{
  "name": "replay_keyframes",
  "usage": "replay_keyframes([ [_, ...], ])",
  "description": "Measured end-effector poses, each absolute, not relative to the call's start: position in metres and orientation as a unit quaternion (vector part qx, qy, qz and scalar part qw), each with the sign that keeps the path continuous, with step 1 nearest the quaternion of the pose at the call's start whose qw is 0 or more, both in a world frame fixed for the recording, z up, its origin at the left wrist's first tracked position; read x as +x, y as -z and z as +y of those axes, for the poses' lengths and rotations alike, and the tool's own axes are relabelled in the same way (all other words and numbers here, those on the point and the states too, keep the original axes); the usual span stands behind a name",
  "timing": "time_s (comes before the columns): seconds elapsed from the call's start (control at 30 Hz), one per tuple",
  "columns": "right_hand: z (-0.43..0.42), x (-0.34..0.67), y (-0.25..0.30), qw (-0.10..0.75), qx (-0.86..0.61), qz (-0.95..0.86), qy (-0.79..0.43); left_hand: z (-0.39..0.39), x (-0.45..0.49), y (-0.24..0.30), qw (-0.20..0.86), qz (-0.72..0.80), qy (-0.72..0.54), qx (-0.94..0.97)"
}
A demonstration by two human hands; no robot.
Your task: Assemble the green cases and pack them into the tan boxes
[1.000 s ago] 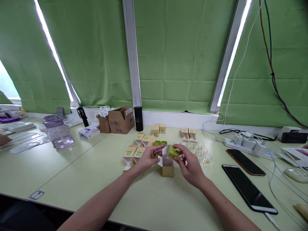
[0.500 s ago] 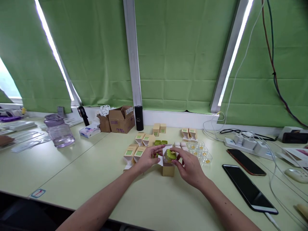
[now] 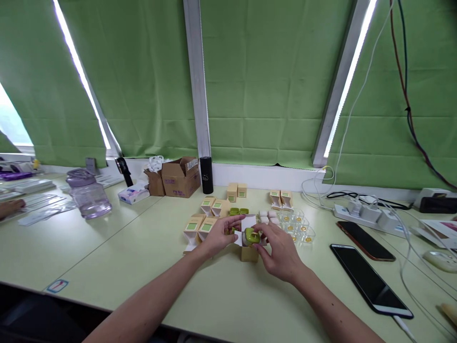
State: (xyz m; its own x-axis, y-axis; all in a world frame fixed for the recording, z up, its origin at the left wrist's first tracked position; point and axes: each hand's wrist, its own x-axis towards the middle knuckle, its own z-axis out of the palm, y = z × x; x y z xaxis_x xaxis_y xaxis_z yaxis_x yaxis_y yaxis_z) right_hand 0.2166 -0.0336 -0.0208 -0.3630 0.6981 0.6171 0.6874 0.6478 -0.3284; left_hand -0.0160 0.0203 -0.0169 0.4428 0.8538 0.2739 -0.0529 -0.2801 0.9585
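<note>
A small green-lidded jar (image 3: 251, 236) sits in the open top of a little tan carton (image 3: 249, 252) at the table's middle. My right hand (image 3: 282, 252) pinches the jar from the right, fingers closed on it. My left hand (image 3: 218, 236) holds the carton's white flap (image 3: 247, 222) open from the left. Several folded tan cartons with green labels (image 3: 200, 227) lie just left of my left hand. Clear jars with yellow contents (image 3: 299, 228) stand to the right, with white caps (image 3: 268, 215) beside them.
Two phones (image 3: 367, 281) lie at the right, near a power strip (image 3: 360, 215) and cables. A brown cardboard box (image 3: 179, 178), a black cylinder (image 3: 205, 175) and a purple water jug (image 3: 87, 194) stand at the back left. Another person's hand (image 3: 10, 207) shows at far left.
My right hand has lowered the green-lidded jar from above the carton down into its open top. My left hand has stayed at the flap.
</note>
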Motion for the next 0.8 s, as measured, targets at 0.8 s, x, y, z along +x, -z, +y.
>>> replay_keyframes([
  [0.8, -0.018, 0.203, 0.036, 0.458, -0.425, -0.776, -0.082, 0.017, -0.013, 0.013, 0.523, 0.291, -0.437, 0.672],
])
